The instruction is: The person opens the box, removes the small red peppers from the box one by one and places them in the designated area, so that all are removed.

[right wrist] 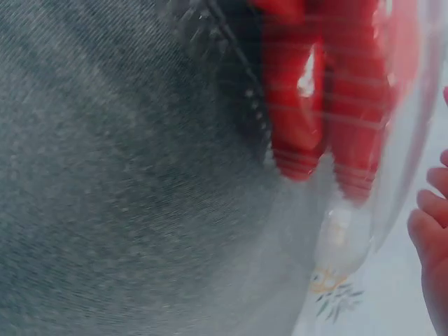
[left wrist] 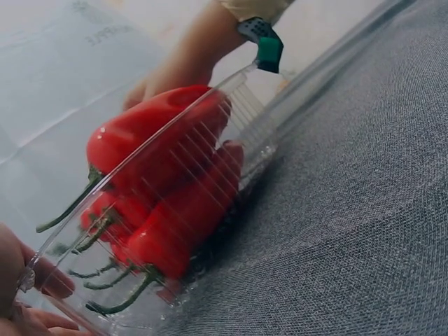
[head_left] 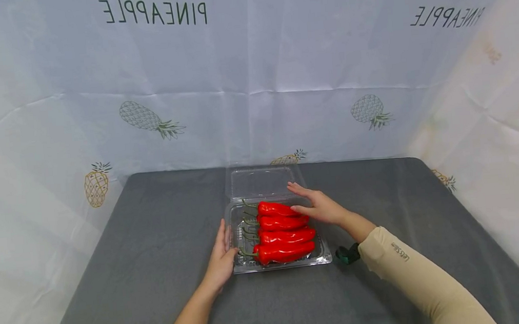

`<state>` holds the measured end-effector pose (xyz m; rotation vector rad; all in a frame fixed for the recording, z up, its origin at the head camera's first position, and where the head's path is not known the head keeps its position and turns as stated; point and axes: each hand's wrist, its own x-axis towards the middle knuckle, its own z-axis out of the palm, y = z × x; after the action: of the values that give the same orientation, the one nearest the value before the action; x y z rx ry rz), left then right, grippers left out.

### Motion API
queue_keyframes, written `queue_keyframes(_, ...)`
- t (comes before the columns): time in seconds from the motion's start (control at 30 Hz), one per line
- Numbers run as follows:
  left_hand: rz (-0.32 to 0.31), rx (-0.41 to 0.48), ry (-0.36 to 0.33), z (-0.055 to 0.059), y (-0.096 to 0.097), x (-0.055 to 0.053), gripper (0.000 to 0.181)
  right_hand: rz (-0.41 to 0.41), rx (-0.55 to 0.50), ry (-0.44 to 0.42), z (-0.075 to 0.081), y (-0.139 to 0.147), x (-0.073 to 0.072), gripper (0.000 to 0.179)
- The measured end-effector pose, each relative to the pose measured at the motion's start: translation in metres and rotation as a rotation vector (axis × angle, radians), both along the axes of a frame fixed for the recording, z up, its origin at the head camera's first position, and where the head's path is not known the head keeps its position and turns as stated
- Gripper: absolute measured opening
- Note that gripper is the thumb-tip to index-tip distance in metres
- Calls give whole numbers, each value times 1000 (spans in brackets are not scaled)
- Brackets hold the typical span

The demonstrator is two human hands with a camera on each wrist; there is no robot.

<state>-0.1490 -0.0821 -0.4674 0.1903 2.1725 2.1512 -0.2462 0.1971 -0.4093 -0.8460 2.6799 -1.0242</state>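
Observation:
Several long red peppers (head_left: 284, 238) with curved green stems lie side by side, stems to the left, in a clear plastic clamshell box (head_left: 287, 266). Its transparent lid (head_left: 261, 181) is swung back at the far side. At the box's left wall, my left hand (head_left: 219, 263) pinches the rim between thumb and fingers; the left wrist view shows the wall (left wrist: 52, 241) between them. My right hand (head_left: 321, 207) is over the far right corner with its fingers extended, the thumb by the farthest pepper's tip. Whether it touches that pepper, I cannot tell.
The box stands on a dark grey cloth-covered table (head_left: 156, 253), near its middle. Behind the table hangs a white curtain (head_left: 277, 47) printed with pineapples, which also lines both sides. A black and green wrist device (head_left: 347, 253) sits beside the box's right edge.

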Motion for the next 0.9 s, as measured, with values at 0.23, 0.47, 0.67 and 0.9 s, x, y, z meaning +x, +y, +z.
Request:
queue_keyframes(0.23,-5,2,2,-2,-1,1,78,90,90,-42,13,-18,3,64)
queue_keyframes(0.47,2,11,0,-2,-1,0,79,169,176,-51,15,-31,0,61)
queue_keyframes(0.67,0,8,2,-3,0,0,79,214,222,-20,15,-35,-4,57)
queue_keyframes(0.9,3,2,6,-3,-1,1,79,220,253,-42,14,-37,-9,56)
